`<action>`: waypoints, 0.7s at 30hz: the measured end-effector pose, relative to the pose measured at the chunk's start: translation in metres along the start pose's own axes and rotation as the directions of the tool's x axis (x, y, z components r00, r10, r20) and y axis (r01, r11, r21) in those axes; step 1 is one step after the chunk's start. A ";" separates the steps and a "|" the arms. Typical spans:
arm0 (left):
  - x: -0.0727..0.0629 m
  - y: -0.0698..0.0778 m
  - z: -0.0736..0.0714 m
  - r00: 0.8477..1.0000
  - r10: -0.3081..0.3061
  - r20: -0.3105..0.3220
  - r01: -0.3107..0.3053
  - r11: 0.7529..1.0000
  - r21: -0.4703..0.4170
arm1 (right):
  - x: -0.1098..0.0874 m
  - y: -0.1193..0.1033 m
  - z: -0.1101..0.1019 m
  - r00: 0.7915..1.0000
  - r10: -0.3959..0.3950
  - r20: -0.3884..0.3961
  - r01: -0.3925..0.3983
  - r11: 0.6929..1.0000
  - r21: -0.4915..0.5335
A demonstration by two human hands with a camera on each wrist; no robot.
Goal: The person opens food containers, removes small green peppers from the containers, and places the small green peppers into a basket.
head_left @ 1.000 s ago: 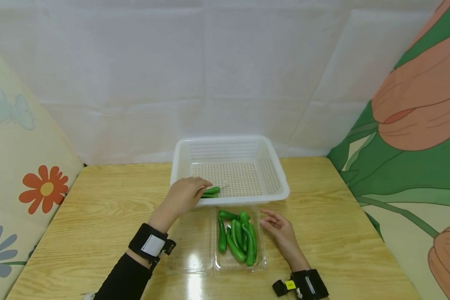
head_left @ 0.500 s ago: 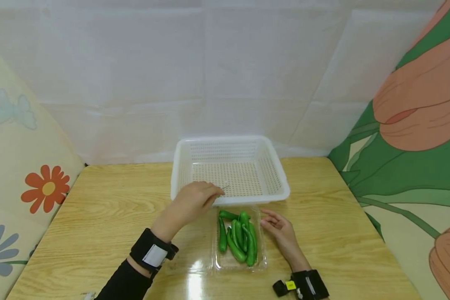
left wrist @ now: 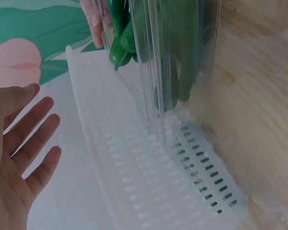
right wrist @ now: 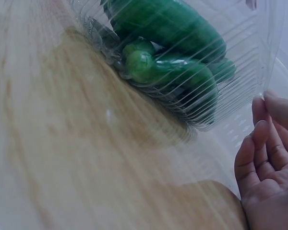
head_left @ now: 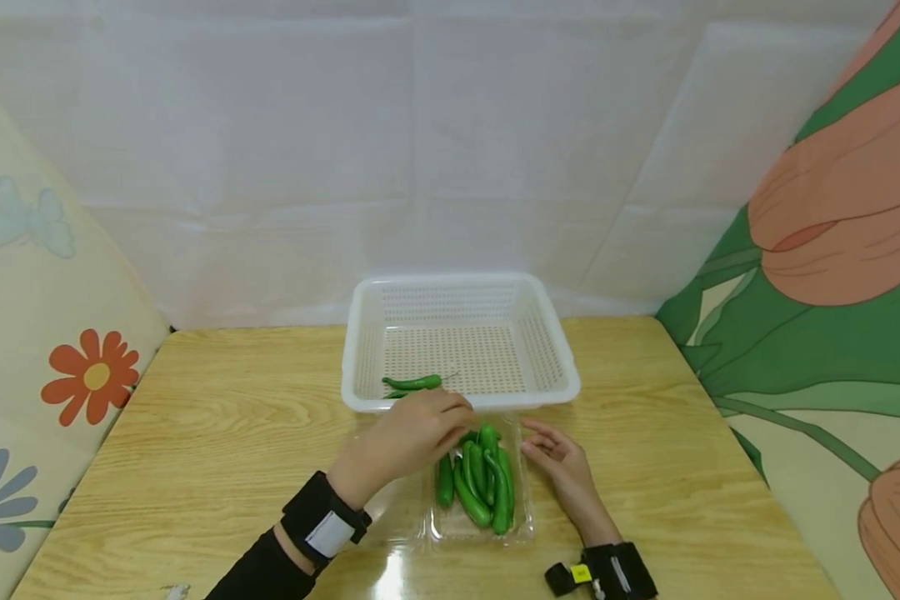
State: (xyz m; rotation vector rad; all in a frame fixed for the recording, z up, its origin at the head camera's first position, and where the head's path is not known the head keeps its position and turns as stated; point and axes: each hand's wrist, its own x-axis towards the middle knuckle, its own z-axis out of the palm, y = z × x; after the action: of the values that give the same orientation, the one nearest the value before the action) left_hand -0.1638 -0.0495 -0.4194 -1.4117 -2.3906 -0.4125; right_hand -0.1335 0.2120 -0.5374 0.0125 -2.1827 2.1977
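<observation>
My left hand (head_left: 412, 433) is over the gap between the white basket and the clear plastic clamshell box (head_left: 523, 521). Its fingers are parted and relaxed in the left wrist view, holding nothing. Several green chili peppers (head_left: 471, 492) lie in the box, the upper ones partly covered by my left hand. With thumb and forefinger, my right hand (right wrist: 273, 163) pinches the box's rim at its right side. Two green peppers (head_left: 418, 383) are visible at the front left inside the basket (head_left: 453, 281); the hand and rim hide part of the lower one.
The box's clear lid (head_left: 397, 508) lies folded out flat to its left. Behind the basket rises a white cloth backdrop (head_left: 270, 167). Printed floral panels (head_left: 817, 367) flank the wooden table (head_left: 232, 417). A small clear scrap (head_left: 176, 592) lies at the table's front.
My left hand has moved right and toward me, from the basket's front left corner to the box's back edge. The basket's peppers are uncovered. The right hand stays put.
</observation>
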 end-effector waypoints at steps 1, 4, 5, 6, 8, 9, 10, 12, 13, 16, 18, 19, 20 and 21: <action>0.000 0.002 0.001 1.000 0.009 0.007 -0.009 1.000 0.001 | 0.000 0.000 0.000 1.000 0.000 0.002 0.000 1.000 0.003; 0.001 0.007 0.005 0.999 0.013 0.038 -0.014 1.000 0.011 | -0.001 0.001 0.000 1.000 -0.002 0.004 0.001 1.000 0.009; 0.001 0.009 0.006 0.998 0.011 0.054 -0.012 1.000 0.016 | -0.001 0.001 0.000 1.000 -0.001 0.006 0.001 1.000 0.010; 0.001 0.010 0.008 0.998 0.009 0.069 -0.010 1.000 0.022 | -0.001 0.001 -0.001 1.000 -0.002 0.006 0.002 1.000 0.008; 0.002 0.013 0.012 0.995 0.006 0.100 -0.009 0.999 0.033 | 0.000 0.002 -0.001 1.000 -0.004 0.008 0.004 1.000 0.006; 0.003 0.014 0.013 0.994 0.009 0.113 -0.014 0.999 0.038 | 0.000 0.001 -0.001 1.000 -0.005 0.010 0.005 1.000 0.003; 0.004 0.015 0.016 0.992 0.014 0.124 -0.020 0.999 0.042 | 0.000 0.001 -0.001 1.000 -0.006 0.012 0.006 1.000 0.003; 0.005 0.017 0.019 0.989 0.031 0.143 -0.037 0.999 0.039 | 0.000 0.001 -0.001 1.000 -0.007 0.012 0.007 1.000 0.005; 0.005 0.019 0.020 0.988 0.037 0.149 -0.043 0.998 0.036 | 0.000 0.001 -0.001 1.000 -0.006 0.013 0.006 1.000 0.005; 0.006 0.021 0.025 0.986 0.051 0.162 -0.058 0.998 0.035 | -0.001 0.000 -0.001 1.000 0.000 0.015 0.000 1.000 0.011; 0.005 0.023 0.028 0.984 0.058 0.166 -0.067 0.997 0.046 | 0.000 0.000 -0.001 1.000 0.004 0.017 -0.004 1.000 0.009; 0.005 0.024 0.029 0.984 0.062 0.167 -0.072 0.996 0.053 | -0.001 0.000 -0.001 1.000 0.004 0.019 -0.004 1.000 0.009; 0.005 0.024 0.031 0.983 0.065 0.172 -0.076 0.995 0.058 | -0.001 0.000 -0.001 1.000 0.004 0.020 -0.004 1.000 0.010; 0.005 0.025 0.032 0.982 0.068 0.178 -0.079 0.995 0.059 | -0.001 0.001 -0.001 1.000 0.003 0.020 -0.003 1.000 0.010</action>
State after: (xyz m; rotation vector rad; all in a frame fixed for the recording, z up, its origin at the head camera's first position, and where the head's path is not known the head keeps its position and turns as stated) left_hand -0.1484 -0.0203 -0.4442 -1.5596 -2.4539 -0.1954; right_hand -0.1330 0.2131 -0.5379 0.0325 -2.1836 2.2197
